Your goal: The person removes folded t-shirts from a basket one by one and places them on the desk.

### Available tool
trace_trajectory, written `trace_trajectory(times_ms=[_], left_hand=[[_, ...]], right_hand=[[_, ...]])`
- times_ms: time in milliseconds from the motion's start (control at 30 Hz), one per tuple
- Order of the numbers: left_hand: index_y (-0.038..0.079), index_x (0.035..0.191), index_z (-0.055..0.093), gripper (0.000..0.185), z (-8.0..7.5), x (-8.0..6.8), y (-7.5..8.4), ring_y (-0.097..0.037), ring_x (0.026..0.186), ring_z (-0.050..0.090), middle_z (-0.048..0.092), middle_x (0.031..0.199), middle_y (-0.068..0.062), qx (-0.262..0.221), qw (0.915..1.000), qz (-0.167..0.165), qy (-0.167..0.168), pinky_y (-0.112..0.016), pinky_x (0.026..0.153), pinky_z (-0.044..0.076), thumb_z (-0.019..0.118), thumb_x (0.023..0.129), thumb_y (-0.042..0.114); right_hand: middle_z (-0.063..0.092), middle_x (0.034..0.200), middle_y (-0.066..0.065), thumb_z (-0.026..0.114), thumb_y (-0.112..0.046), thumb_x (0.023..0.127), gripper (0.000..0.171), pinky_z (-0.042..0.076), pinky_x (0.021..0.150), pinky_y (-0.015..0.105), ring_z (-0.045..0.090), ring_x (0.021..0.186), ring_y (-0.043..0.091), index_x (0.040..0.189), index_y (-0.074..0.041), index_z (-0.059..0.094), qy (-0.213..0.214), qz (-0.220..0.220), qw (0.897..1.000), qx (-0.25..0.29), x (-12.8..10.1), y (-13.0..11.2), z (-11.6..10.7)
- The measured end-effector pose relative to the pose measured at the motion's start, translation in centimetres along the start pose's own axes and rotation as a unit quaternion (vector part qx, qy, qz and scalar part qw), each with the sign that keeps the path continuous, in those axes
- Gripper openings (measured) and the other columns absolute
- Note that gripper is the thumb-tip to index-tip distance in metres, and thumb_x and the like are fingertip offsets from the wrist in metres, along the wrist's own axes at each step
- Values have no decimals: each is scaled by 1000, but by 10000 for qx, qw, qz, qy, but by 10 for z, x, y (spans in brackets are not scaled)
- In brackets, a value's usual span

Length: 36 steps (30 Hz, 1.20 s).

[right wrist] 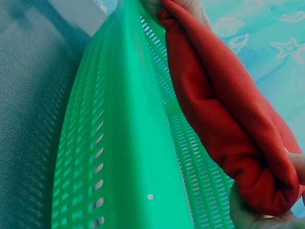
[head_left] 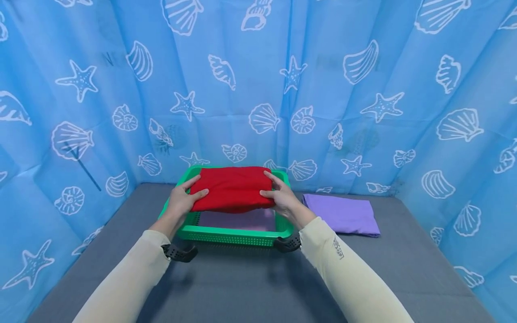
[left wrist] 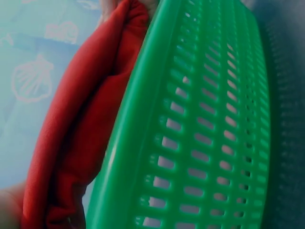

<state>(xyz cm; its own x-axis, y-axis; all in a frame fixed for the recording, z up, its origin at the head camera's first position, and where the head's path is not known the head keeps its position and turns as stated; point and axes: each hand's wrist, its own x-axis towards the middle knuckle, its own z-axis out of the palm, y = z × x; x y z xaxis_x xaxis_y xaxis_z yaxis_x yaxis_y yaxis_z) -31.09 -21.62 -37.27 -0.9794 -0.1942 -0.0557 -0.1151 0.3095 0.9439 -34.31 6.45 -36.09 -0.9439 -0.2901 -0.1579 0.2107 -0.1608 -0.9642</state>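
A folded red cloth (head_left: 232,188) hangs between both hands over the green plastic basket (head_left: 226,234). My left hand (head_left: 181,199) grips its left edge, thumb on top and fingers beneath. At the opposite edge, my right hand (head_left: 282,197) pinches it the same way. In the right wrist view, the cloth's folded layers (right wrist: 214,109) show above the basket rim (right wrist: 143,143). Inside the basket lies a flat light purple cloth (head_left: 242,220), partly covered from sight by the red one. The left wrist view shows the red cloth (left wrist: 71,124) beside the basket's perforated wall (left wrist: 190,133).
Right of the basket, a folded purple cloth (head_left: 343,214) lies on the grey table surface (head_left: 226,287). A blue curtain (head_left: 250,89) with white shell and starfish prints stands behind the table and along both sides. Black bands (head_left: 179,252) are worn on the wrists.
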Motion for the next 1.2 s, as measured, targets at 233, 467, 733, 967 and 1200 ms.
trace_trajectory(times_ms=[233, 467, 733, 967, 1200], left_hand=[[37, 150, 41, 65, 4, -5, 1, -29, 116, 54, 36, 154, -10, 58, 9995, 280, -105, -25, 73, 56, 70, 93, 26], [33, 150, 41, 65, 7, -10, 1, -31, 114, 53, 41, 151, -15, 796, 9947, 638, -133, -26, 70, 54, 70, 93, 25], [26, 154, 35, 72, 10, -13, 1, -32, 111, 53, 45, 148, -17, 1335, 9856, 1035, -73, -30, 73, 55, 71, 91, 25], [18, 155, 34, 76, 12, -20, 6, -34, 142, 32, 31, 160, -9, 1586, 9762, 1478, -32, -47, 91, 54, 73, 90, 22], [13, 155, 32, 81, 18, -25, 13, -32, 145, 29, 28, 161, -4, 1593, 9685, 1913, -24, -48, 91, 54, 76, 87, 19]], right_hand=[[30, 155, 11, 55, 6, 95, 73, 59, 77, 31, 40, 132, 35, 156, -27, 31, -11, -31, 10000, 60, -9, -3, -4], [29, 155, 10, 56, 5, 94, 74, 58, 83, 36, 38, 135, 34, 155, -28, 32, -19, -33, 10000, 38, -16, -4, -9], [31, 153, 10, 58, 2, 94, 73, 59, 76, 31, 43, 128, 33, 155, -29, 32, -19, -15, 10000, 46, -23, -3, -14], [29, 154, 11, 55, 4, 95, 73, 59, 74, 28, 37, 132, 32, 156, -28, 29, -161, -44, 9991, 381, -29, -4, -20], [27, 155, 10, 52, 4, 97, 72, 59, 77, 30, 36, 134, 31, 157, -27, 27, -246, -142, 9988, 406, -37, -6, -27]])
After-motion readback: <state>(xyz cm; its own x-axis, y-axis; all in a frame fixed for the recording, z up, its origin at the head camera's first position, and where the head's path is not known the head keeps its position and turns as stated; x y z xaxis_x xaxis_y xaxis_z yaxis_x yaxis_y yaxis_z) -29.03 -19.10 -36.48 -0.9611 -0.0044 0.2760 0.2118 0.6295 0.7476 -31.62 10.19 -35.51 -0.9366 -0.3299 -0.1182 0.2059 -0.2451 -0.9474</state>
